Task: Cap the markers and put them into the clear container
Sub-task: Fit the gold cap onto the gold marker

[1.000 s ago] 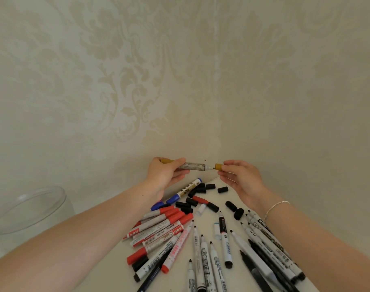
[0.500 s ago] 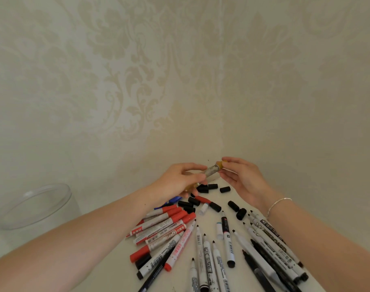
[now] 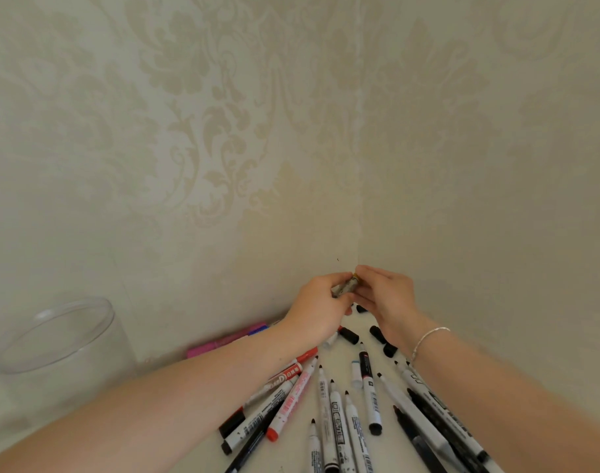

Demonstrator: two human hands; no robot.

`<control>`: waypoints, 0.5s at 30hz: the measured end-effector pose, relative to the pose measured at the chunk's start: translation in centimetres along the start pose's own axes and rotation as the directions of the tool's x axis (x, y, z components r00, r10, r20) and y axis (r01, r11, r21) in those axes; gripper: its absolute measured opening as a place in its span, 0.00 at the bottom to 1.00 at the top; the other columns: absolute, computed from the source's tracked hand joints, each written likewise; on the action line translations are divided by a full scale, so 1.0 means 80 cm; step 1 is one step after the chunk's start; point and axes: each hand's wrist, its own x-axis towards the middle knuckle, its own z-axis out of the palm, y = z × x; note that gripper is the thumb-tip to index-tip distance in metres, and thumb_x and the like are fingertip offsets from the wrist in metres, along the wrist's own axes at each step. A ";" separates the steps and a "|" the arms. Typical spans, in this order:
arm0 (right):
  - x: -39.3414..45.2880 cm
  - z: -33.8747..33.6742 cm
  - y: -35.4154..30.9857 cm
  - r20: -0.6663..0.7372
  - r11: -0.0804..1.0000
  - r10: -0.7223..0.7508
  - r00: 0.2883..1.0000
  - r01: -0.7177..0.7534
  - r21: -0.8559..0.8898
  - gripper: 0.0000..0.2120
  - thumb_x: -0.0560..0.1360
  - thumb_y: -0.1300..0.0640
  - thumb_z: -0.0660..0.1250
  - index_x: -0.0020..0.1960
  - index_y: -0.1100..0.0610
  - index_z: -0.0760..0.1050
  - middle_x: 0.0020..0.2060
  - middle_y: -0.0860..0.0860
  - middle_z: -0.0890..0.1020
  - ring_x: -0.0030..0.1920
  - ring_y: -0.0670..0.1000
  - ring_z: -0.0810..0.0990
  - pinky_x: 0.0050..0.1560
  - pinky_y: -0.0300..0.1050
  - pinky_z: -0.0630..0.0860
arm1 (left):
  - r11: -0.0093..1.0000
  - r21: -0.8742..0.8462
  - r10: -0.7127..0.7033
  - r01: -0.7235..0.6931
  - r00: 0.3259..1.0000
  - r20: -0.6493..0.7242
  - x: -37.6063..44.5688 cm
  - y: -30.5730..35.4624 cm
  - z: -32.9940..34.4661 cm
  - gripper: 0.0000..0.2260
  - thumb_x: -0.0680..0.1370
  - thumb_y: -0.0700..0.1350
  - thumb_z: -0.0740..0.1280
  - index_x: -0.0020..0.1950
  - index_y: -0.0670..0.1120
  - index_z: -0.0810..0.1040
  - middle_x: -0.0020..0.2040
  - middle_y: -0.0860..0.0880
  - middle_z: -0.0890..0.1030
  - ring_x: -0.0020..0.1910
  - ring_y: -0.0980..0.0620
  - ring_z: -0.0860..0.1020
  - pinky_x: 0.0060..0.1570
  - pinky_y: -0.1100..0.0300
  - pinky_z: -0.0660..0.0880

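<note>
Capping a marker held between both hands, above the pile.
The left hand [image 3: 320,302] closes around the marker [image 3: 344,288] barrel to brace it; right hand [image 3: 382,295] fingertips pinch the gold cap [image 3: 355,277] at its far end. The clear container [image 3: 56,339] stands well left of the grip.
</note>
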 end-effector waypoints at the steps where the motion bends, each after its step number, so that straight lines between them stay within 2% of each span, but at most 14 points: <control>1: -0.001 -0.001 0.001 -0.007 1.000 0.011 1.000 -0.011 0.011 0.07 0.76 0.65 0.66 0.53 0.66 0.76 0.43 0.62 0.81 0.36 0.53 0.82 0.29 0.36 0.79 | 1.000 0.000 -0.003 0.003 1.000 0.013 0.001 -0.002 0.000 0.17 0.80 0.39 0.62 0.68 0.50 0.74 0.35 0.54 0.78 0.22 0.65 0.72 0.29 0.69 0.67; 6: -0.003 -0.002 0.005 -0.003 0.998 0.042 0.999 -0.042 0.040 0.06 0.77 0.66 0.65 0.53 0.65 0.76 0.41 0.61 0.81 0.37 0.53 0.82 0.29 0.36 0.79 | 1.000 0.023 0.000 -0.002 0.998 0.059 0.007 -0.010 -0.001 0.17 0.80 0.39 0.62 0.68 0.49 0.74 0.35 0.56 0.77 0.24 0.66 0.73 0.28 0.71 0.68; 9: -0.001 -0.011 0.007 0.032 0.997 0.062 0.998 -0.061 -0.039 0.07 0.76 0.65 0.66 0.52 0.67 0.77 0.42 0.63 0.83 0.37 0.55 0.84 0.34 0.40 0.82 | 0.995 -0.007 -0.094 0.096 0.988 0.124 0.012 -0.014 -0.007 0.20 0.80 0.40 0.63 0.72 0.49 0.69 0.37 0.49 0.78 0.20 0.63 0.72 0.22 0.70 0.66; 11: 0.001 -0.016 0.005 0.056 0.992 0.069 0.996 -0.062 -0.110 0.09 0.75 0.64 0.68 0.53 0.68 0.77 0.43 0.64 0.84 0.39 0.56 0.85 0.39 0.43 0.83 | 0.992 0.058 -0.121 0.112 0.973 0.196 0.017 -0.016 -0.018 0.19 0.81 0.42 0.62 0.72 0.49 0.67 0.37 0.48 0.77 0.19 0.63 0.70 0.20 0.70 0.64; 13: 0.002 -0.017 0.000 0.101 0.978 0.063 0.993 -0.041 -0.203 0.09 0.74 0.64 0.69 0.53 0.67 0.78 0.43 0.63 0.84 0.42 0.57 0.85 0.41 0.45 0.83 | 0.980 0.194 -0.087 0.036 0.961 0.262 0.017 -0.019 -0.030 0.13 0.82 0.44 0.60 0.66 0.48 0.72 0.37 0.49 0.77 0.23 0.62 0.73 0.24 0.69 0.68; 15: 0.001 -0.013 -0.007 0.159 0.956 0.070 0.985 -0.021 -0.291 0.09 0.74 0.64 0.69 0.53 0.66 0.77 0.43 0.63 0.84 0.43 0.58 0.85 0.42 0.45 0.83 | 0.965 0.263 -0.090 0.013 0.954 0.284 0.013 -0.025 -0.039 0.08 0.82 0.47 0.59 0.58 0.47 0.74 0.38 0.48 0.78 0.28 0.58 0.75 0.29 0.64 0.74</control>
